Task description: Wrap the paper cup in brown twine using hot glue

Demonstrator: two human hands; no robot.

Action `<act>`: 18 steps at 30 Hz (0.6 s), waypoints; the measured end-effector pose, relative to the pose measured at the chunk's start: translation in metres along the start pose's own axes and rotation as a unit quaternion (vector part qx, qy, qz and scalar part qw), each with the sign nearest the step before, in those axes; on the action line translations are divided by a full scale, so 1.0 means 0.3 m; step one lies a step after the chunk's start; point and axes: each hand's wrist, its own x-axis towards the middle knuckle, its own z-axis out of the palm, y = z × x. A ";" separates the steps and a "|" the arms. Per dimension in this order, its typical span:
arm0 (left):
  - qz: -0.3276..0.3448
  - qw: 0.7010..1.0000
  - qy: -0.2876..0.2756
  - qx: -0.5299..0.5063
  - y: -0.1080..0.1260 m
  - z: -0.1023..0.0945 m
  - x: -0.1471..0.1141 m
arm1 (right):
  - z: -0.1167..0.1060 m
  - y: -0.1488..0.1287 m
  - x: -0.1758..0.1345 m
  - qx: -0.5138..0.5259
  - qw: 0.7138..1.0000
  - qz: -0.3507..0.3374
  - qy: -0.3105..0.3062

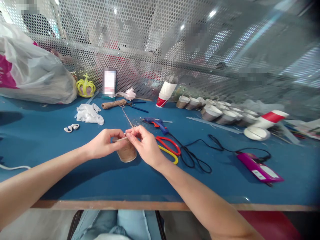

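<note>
A small paper cup [127,154] wrapped in brown twine is held just above the blue table in front of me. My left hand [103,144] is closed on its rim from the left, with the thumb along the near side. At the right of the rim, my right hand [147,146] pinches the jute twine [127,116] against the cup. That strand runs back to a twine roll [112,104] lying beyond my hands. My fingers hide much of the rim. A blue glue gun [156,123] lies behind my right hand, and red-and-yellow scissors [171,146] lie to its right.
Several twine-wrapped cups [211,112] stand at the back right beside a tipped white-and-red cup [272,119]. A purple power strip [258,168] with a black cable [197,160] lies right. Pliers [137,107], a stack of cups [167,90] and a plastic bag [37,73] are farther back.
</note>
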 end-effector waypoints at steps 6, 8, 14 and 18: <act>0.010 1.000 0.002 0.000 -0.008 -0.003 0.000 | -0.008 -0.019 -0.004 -0.030 0.999 -0.012 -0.013; 0.009 1.000 0.001 -0.013 -0.009 -0.004 0.001 | -0.015 -0.020 -0.001 -0.026 0.999 -0.013 -0.016; 0.012 0.999 -0.019 -0.047 -0.001 -0.001 -0.005 | -0.035 -0.020 0.023 0.086 0.992 0.076 -0.046; 0.031 0.996 -0.058 -0.066 0.012 0.004 -0.019 | -0.046 -0.011 0.097 0.190 0.958 0.201 -0.072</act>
